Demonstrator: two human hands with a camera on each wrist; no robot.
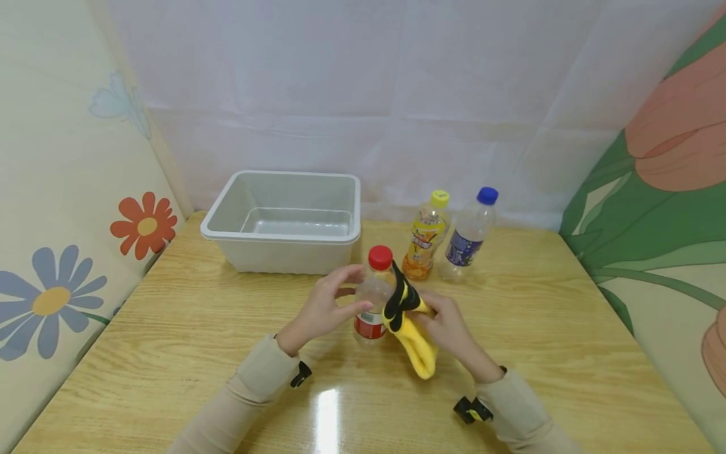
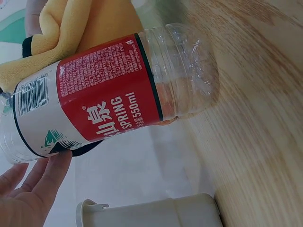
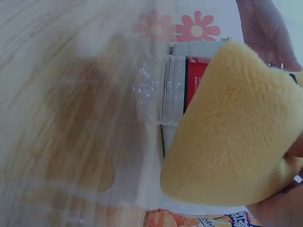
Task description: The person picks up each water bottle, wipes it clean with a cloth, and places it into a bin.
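A clear plastic bottle (image 1: 371, 293) with a red cap and a red and white label stands upright on the table, in front of the grey bin. My left hand (image 1: 326, 306) holds it from the left, thumb at the front and fingers toward the back; the left wrist view shows fingertips on the label's edge. From the other side, my right hand (image 1: 448, 321) grips a yellow cloth (image 1: 416, 347) with black trim. The cloth is bunched against the bottle, its loose end hanging down. In the right wrist view the cloth (image 3: 232, 132) covers much of the bottle (image 3: 173, 90).
A grey plastic bin (image 1: 283, 255) stands at the back left of the wooden table (image 1: 170, 353). Right of centre are a yellow-capped bottle (image 1: 425, 243) with some orange drink and a blue-capped clear bottle (image 1: 467, 243). A white sheet (image 1: 397, 94) hangs behind the table.
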